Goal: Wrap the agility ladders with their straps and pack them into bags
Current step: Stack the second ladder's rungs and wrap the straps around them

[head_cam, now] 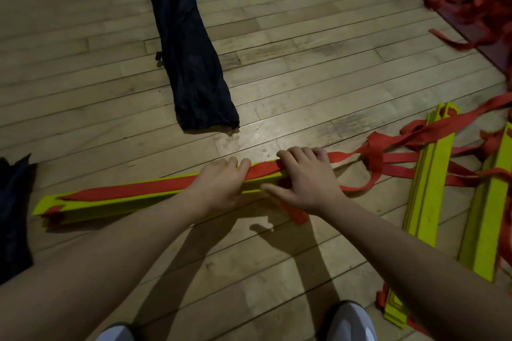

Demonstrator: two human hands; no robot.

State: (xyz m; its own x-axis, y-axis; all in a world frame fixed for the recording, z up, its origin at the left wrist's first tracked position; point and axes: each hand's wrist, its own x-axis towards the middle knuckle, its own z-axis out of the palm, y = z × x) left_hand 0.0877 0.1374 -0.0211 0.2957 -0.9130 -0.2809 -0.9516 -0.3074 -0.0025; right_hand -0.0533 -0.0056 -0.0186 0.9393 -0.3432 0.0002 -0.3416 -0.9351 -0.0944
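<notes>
A stack of yellow ladder rungs (pixel 110 202) lies flat on the wooden floor in front of me, with a red strap (pixel 138 189) running along its top. My left hand (pixel 219 187) grips the stack near its right end, fingers curled over the far edge. My right hand (pixel 304 180) holds the stack's right end, fingers curled over the strap and thumb spread on the near side. From there the strap trails right in loose loops (pixel 374 158). A dark bag (pixel 191 63) lies flat on the floor beyond the stack.
More yellow rung stacks (pixel 426 191) with tangled red straps lie at the right. A pile of red straps (pixel 476 0) sits at the far right on a dark red mat. Another dark bag (pixel 13 216) lies at the left edge. My shoes (pixel 349 321) show at the bottom.
</notes>
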